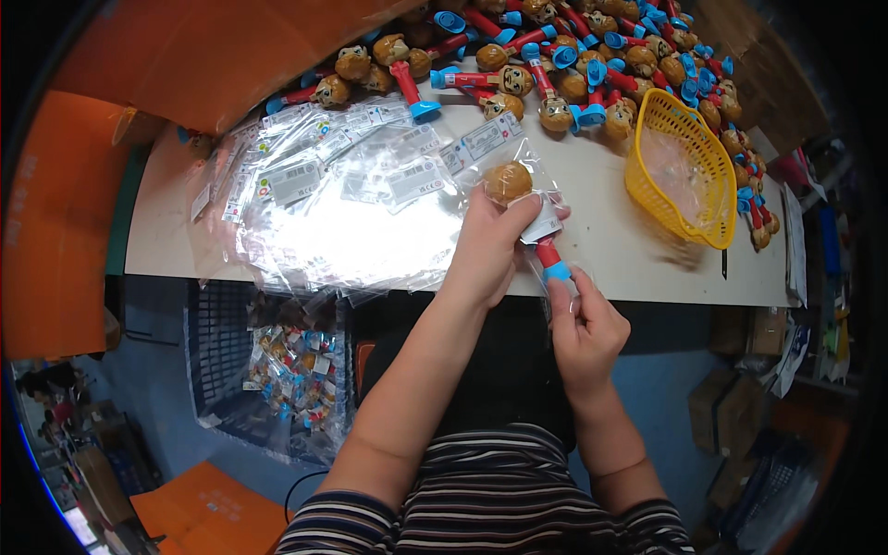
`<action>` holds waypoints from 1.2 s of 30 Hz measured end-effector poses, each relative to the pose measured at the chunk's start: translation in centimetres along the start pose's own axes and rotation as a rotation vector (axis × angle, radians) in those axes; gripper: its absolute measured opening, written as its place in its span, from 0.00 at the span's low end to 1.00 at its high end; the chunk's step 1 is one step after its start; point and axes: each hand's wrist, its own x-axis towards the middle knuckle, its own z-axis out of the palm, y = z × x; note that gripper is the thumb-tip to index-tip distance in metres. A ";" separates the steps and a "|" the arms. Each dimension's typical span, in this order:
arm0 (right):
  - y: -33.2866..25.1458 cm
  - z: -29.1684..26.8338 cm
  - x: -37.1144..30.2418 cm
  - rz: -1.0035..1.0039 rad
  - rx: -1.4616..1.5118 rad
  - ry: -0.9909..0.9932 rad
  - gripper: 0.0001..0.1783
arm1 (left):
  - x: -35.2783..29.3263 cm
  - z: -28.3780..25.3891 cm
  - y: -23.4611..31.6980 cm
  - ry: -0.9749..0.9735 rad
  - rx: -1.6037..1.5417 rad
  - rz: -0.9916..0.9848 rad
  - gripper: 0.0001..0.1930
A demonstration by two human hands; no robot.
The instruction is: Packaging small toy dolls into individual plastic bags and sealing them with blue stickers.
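Note:
A toy with a round brown character head (508, 182), a red stem and a blue foot is partly inside a clear plastic bag (534, 159) with a white label. My left hand (488, 242) grips the bag and toy just below the head, thumb across the label. Lower down, my right hand (588, 330) pinches the blue foot between thumb and fingers. Left of my hands, a spread of flat clear bags (342, 190) with printed labels covers the table. Many loose toys of the same kind (555, 109) lie heaped along the table's far side.
A yellow plastic basket (647, 176) with clear film inside stands on the white table (592, 259) at right. Below the table's front edge at left, a blue crate (213, 370) holds bagged toys (294, 375). Orange cardboard boxes (55, 222) border the left side.

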 end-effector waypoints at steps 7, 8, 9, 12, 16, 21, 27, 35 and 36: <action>-0.2 -0.3 0.5 -0.044 -0.058 -0.040 0.15 | -1.6 -0.6 1.5 -0.022 0.061 -0.220 0.19; -0.4 -0.3 0.5 -0.045 -0.058 -0.041 0.15 | -1.5 -0.9 1.7 -0.021 0.060 -0.219 0.19; -0.6 -0.2 0.6 -0.031 -0.057 -0.046 0.15 | -1.3 -1.3 1.9 -0.052 0.079 -0.227 0.18; -0.2 0.2 0.6 -0.075 -0.083 -0.023 0.14 | -1.9 -0.8 1.4 -0.090 0.136 -0.255 0.16; 0.1 0.8 0.9 -0.069 -0.149 0.000 0.15 | -2.8 -1.4 -0.4 -0.126 0.217 -0.349 0.14; 0.3 0.9 0.6 -0.038 -0.147 -0.051 0.15 | -4.2 -1.0 0.5 -0.015 0.340 -0.381 0.14; -1.1 -0.9 0.2 -0.047 -0.204 -0.189 0.16 | -5.9 -2.2 2.0 0.097 0.630 -0.254 0.13; 2.8 -6.0 1.0 -0.365 -0.219 -0.220 0.17 | -6.7 -2.5 1.5 0.168 0.512 -0.264 0.23; 3.3 -6.0 1.7 -0.366 -0.219 -0.222 0.17 | -6.7 -2.5 1.3 0.169 0.510 -0.265 0.23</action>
